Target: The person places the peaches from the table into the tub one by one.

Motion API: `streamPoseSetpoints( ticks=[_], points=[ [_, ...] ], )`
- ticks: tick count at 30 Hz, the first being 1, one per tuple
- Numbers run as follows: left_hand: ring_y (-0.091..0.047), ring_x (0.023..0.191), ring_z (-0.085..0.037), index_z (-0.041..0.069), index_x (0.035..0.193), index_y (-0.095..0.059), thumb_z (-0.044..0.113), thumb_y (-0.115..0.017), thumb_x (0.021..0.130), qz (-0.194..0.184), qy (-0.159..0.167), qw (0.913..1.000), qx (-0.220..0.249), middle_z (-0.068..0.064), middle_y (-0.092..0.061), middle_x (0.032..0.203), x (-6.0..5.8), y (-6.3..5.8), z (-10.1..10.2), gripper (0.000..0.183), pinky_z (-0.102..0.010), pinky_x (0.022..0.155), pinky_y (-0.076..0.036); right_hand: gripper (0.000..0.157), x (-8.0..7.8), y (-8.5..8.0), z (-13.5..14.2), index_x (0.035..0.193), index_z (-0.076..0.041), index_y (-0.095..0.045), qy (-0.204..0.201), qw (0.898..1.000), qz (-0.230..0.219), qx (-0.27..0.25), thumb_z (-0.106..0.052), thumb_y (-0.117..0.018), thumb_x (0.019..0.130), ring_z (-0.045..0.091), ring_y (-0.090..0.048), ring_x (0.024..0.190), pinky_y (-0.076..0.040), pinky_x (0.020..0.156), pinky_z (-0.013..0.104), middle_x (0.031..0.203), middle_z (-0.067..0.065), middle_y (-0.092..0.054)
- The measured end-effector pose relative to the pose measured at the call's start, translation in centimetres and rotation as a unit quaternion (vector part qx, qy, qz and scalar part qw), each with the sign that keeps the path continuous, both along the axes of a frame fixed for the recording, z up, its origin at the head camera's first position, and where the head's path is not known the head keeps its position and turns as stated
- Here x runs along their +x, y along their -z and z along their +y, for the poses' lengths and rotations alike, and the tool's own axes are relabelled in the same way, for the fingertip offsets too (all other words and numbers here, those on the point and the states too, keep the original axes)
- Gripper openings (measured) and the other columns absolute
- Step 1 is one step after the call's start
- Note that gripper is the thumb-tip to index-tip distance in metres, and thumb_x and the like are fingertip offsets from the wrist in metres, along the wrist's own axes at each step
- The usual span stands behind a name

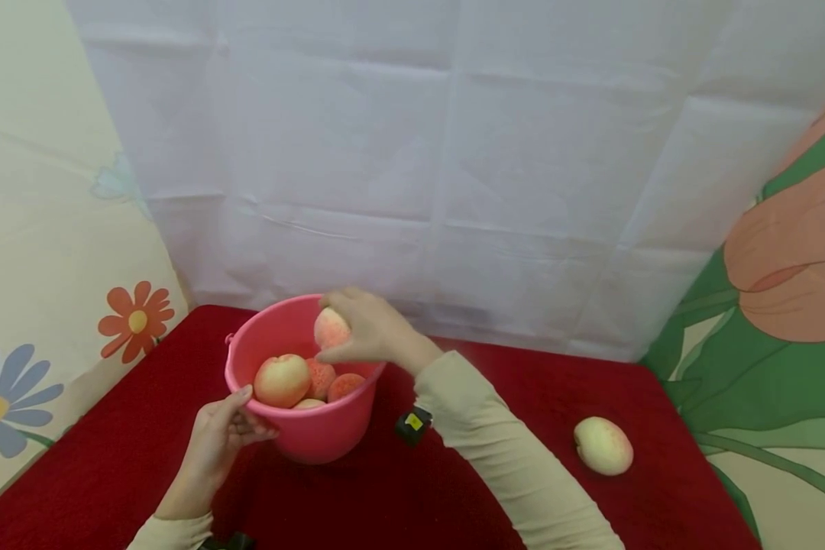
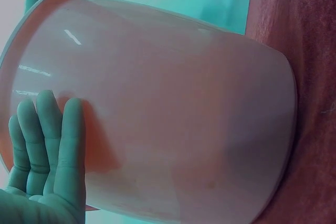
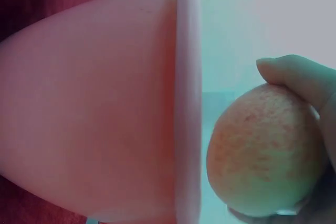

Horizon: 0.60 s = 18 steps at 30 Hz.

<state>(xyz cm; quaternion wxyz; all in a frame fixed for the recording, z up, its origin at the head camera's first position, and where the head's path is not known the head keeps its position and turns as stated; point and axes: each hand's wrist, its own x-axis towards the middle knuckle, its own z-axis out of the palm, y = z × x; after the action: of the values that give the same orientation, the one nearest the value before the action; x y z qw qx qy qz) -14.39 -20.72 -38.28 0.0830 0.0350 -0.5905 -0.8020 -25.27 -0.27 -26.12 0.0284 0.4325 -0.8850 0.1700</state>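
A pink bucket [image 1: 323, 443] stands on the red cloth, left of centre. My left hand [image 1: 213, 443] grips its near-left rim, thumb over the edge and fingers along the outer wall, as the left wrist view shows on the bucket side [image 2: 168, 77]. Over the far right part of the opening, my right hand [image 1: 378, 328] holds a pale pink peach [image 1: 331, 328]. In the right wrist view that peach [image 3: 268, 150] sits between thumb and fingers, just beyond the rim [image 3: 188, 103]. Inside the bucket lie a large yellowish peach [image 1: 283, 380] and several others, redder ones among them.
Another peach [image 1: 603, 446] lies by itself on the red cloth [image 1: 509, 382] at the right. Behind the table hangs a white sheet [image 1: 412, 168], with flower-printed cloth [image 1: 784, 367] on either side. A small black device [image 1: 412, 424] is at the right wrist.
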Motion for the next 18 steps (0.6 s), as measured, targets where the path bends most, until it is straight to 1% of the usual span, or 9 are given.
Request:
streamPoseSetpoints(
  ticks=[3,5,8,11,15,18],
  points=[
    [-0.063,0.053,-0.014,0.013,0.059,-0.065,0.017,-0.041,0.097,0.004,0.006,1.0,0.004,-0.002,-0.058,0.052,0.0,0.0,0.0,0.045,-0.035,0.058,-0.055,0.06,0.0,0.1,0.0,0.127,-0.015,-0.05,-0.031,0.999,0.016,0.0,-0.041,-0.069,0.077,0.016,-0.042,0.116,-0.038,0.096,0.031,0.125,0.001,-0.049],
    [-0.063,0.053,-0.014,0.012,0.059,-0.065,0.016,-0.041,0.097,0.008,0.01,0.9999,0.006,-0.002,-0.058,0.052,0.0,0.0,-0.1,0.045,-0.035,0.058,-0.055,0.056,0.0,0.1,0.2,0.127,-0.014,-0.05,-0.043,0.999,0.03,-0.001,-0.039,-0.067,0.08,0.017,-0.041,0.118,-0.035,0.099,0.03,0.126,0.001,-0.049],
    [-0.063,0.053,-0.015,0.012,0.06,-0.065,0.016,-0.041,0.097,0.007,0.008,0.9999,0.004,-0.002,-0.058,0.052,0.0,-0.1,-0.1,0.044,-0.035,0.058,-0.055,0.052,0.2,0.1,0.5,0.126,-0.014,-0.051,-0.043,0.998,0.04,0.001,-0.038,-0.064,0.082,0.017,-0.04,0.119,-0.033,0.1,0.03,0.127,0.002,-0.049],
    [-0.063,0.052,-0.014,0.012,0.058,-0.064,0.016,-0.042,0.097,0.005,0.001,1.0,-0.001,-0.002,-0.057,0.051,0.0,-0.1,-0.1,0.044,-0.035,0.057,-0.055,0.05,0.3,0.2,0.8,0.126,-0.013,-0.051,-0.043,0.998,0.039,0.006,-0.038,-0.063,0.084,0.017,-0.04,0.12,-0.033,0.101,0.03,0.128,0.002,-0.049],
    [-0.063,0.051,-0.014,0.012,0.057,-0.063,0.016,-0.042,0.096,0.0,-0.003,1.0,-0.005,-0.001,-0.056,0.05,-0.1,-0.2,0.0,0.045,-0.035,0.057,-0.055,0.048,0.9,0.2,1.3,0.125,-0.013,-0.052,-0.061,0.997,0.039,0.003,-0.038,-0.062,0.085,0.018,-0.04,0.119,-0.034,0.1,0.031,0.127,0.002,-0.05],
    [-0.063,0.051,-0.014,0.012,0.058,-0.063,0.016,-0.042,0.097,0.001,-0.001,1.0,-0.002,-0.001,-0.057,0.05,0.0,-0.2,0.0,0.045,-0.035,0.057,-0.055,0.046,1.5,-0.1,1.7,0.124,-0.013,-0.053,-0.069,0.996,0.053,-0.007,-0.037,-0.062,0.085,0.017,-0.041,0.119,-0.034,0.1,0.031,0.126,0.001,-0.05]
  ],
)
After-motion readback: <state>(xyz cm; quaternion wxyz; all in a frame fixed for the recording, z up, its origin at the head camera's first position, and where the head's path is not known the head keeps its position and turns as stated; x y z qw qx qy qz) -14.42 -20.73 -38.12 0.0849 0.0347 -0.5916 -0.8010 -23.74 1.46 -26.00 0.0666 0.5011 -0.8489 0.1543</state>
